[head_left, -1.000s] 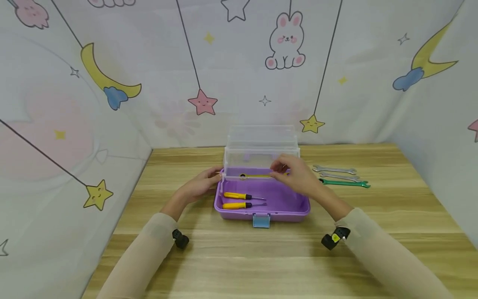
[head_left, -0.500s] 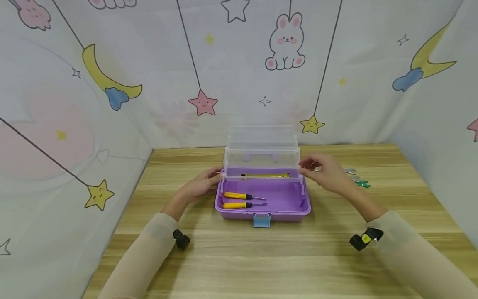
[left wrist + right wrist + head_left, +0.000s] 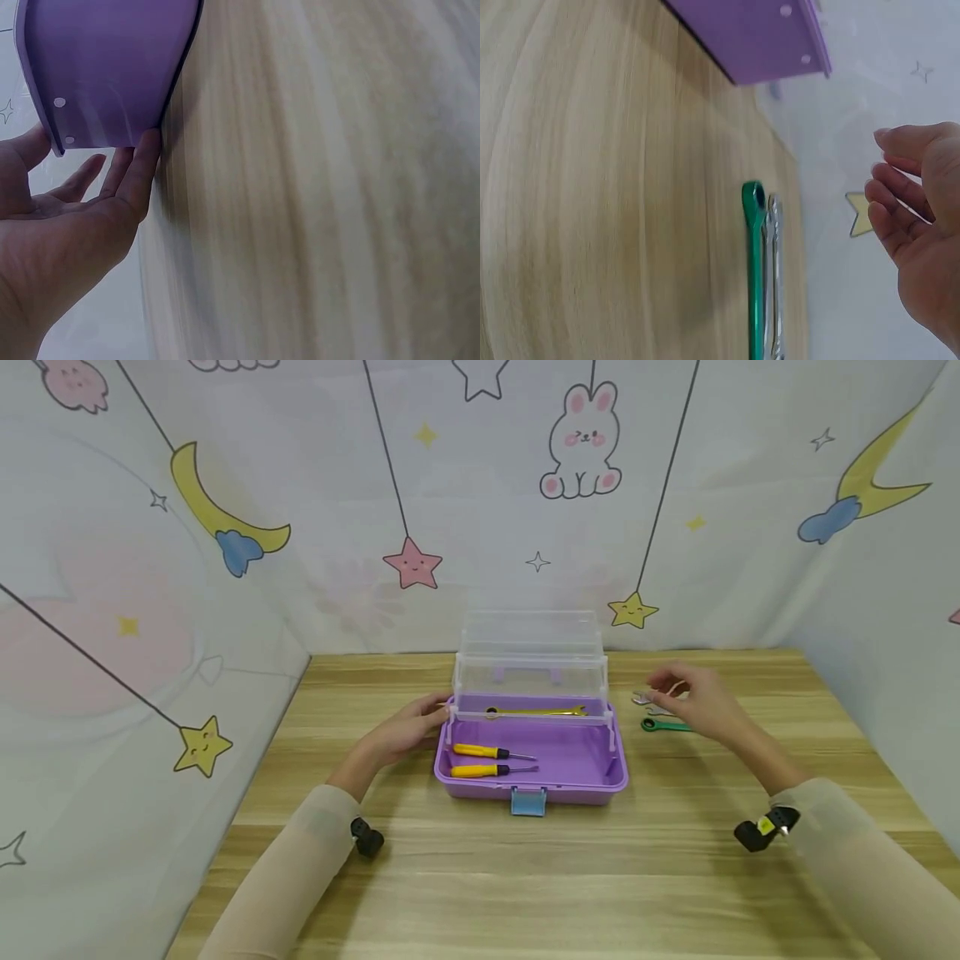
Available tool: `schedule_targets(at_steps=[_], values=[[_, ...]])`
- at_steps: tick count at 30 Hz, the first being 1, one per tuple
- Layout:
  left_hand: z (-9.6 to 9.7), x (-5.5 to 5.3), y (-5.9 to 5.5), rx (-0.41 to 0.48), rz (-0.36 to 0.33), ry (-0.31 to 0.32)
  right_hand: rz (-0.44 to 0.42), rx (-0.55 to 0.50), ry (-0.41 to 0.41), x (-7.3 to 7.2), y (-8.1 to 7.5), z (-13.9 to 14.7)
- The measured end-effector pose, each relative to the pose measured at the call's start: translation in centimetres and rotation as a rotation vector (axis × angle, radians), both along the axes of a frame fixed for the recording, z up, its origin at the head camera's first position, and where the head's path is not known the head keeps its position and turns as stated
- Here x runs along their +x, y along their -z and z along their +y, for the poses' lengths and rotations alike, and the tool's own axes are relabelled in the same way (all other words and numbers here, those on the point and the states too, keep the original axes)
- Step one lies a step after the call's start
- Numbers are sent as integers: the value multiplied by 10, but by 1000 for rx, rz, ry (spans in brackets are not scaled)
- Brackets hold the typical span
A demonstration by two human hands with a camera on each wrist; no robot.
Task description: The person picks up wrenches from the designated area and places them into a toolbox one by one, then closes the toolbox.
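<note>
My left hand (image 3: 401,727) holds the back left corner of an open purple toolbox (image 3: 472,790), thumb at the rim and fingers behind the corner. Inside the box lie two yellow-handled screwdrivers (image 3: 472,771) and a yellow wrench (image 3: 540,712), which shows through the clear plastic. To the right of the box, my right hand (image 3: 697,697) hovers over several wrenches with fingers loosely bent and nothing between them. A green wrench (image 3: 754,255) lies nearest me, beside silver wrenches (image 3: 772,255). The hand hides their right ends in the head view.
The toolbox's clear lid (image 3: 528,631) stands raised at the back, near the patterned fabric backdrop (image 3: 487,510). A blue latch (image 3: 528,802) hangs at the box front. Everything rests on a wood-grain table (image 3: 555,885).
My right hand has moved right, from above the toolbox past its right edge to the wrenches. The yellow wrench now lies free of the hand in the box. My left hand stays at the corner.
</note>
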State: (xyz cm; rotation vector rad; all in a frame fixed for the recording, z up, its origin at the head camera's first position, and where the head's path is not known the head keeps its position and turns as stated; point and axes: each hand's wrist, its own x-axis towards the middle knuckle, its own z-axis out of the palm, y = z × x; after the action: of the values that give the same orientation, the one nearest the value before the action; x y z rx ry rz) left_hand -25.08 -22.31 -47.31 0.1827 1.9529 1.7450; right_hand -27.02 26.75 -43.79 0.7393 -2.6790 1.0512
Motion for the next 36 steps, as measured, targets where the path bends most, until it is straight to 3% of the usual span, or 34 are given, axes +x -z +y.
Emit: schedule_targets(at_steps=[7,21,29,36], values=[[2,1,-3,-9,-9,-6,-28,12,49,-9,13,20],[1,-1,2,-28,-8,-36,-150,26,204,-24,42,43],[0,-1,2,-36,-4,-28,-153,72,211,-30,57,52],[0,2,0,-25,-3,-13,-136,124,213,-32,61,50]])
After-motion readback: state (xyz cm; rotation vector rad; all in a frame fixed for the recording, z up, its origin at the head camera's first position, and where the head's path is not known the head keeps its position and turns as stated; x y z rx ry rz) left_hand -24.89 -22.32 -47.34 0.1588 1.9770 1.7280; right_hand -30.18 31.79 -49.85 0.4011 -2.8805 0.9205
